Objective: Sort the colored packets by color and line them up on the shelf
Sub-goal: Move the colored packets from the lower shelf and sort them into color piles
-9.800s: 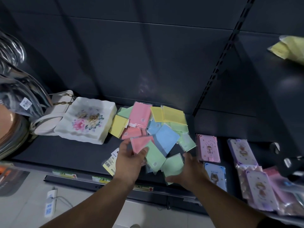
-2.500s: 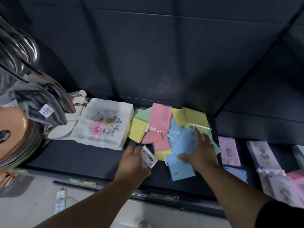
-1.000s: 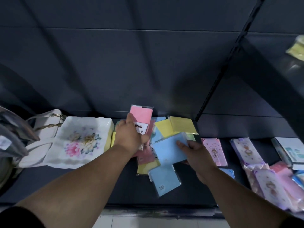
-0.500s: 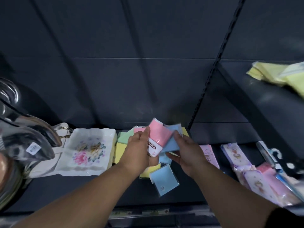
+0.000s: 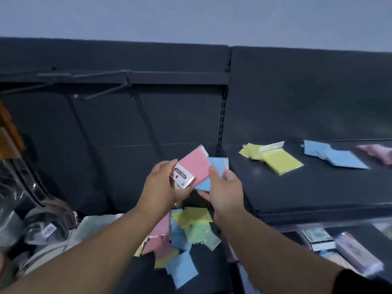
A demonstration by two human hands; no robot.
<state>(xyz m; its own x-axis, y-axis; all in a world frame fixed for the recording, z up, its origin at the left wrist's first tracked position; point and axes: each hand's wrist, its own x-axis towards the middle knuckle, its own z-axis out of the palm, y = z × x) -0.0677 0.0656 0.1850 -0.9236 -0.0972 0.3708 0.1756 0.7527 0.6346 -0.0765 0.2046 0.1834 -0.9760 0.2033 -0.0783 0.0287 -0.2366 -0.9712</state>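
My left hand [image 5: 162, 185] grips a pink packet [image 5: 194, 166] by its white labelled end, raised in front of the dark shelf back. My right hand [image 5: 226, 188] holds a blue packet [image 5: 214, 174] just behind and right of the pink one. Below my hands a mixed pile of packets [image 5: 186, 234] in pink, yellow, green and blue lies on the lower shelf. On the upper shelf [image 5: 318, 187] to the right lie yellow packets [image 5: 280, 160], then blue packets [image 5: 339, 157], then blurred pink packets [image 5: 379, 152] at the frame edge.
Plastic-wrapped goods and a white bag [image 5: 42, 234] crowd the lower left. Bare metal hooks [image 5: 101, 90] jut from the back panel at upper left. Patterned packaged items [image 5: 343, 249] lie on the lower shelf at right. A slotted upright [image 5: 222, 111] divides the shelf bays.
Both hands have lifted from the pile with the pink and blue packets. The view has tilted up, bringing the upper shelf with its yellow, blue and pink groups into sight.
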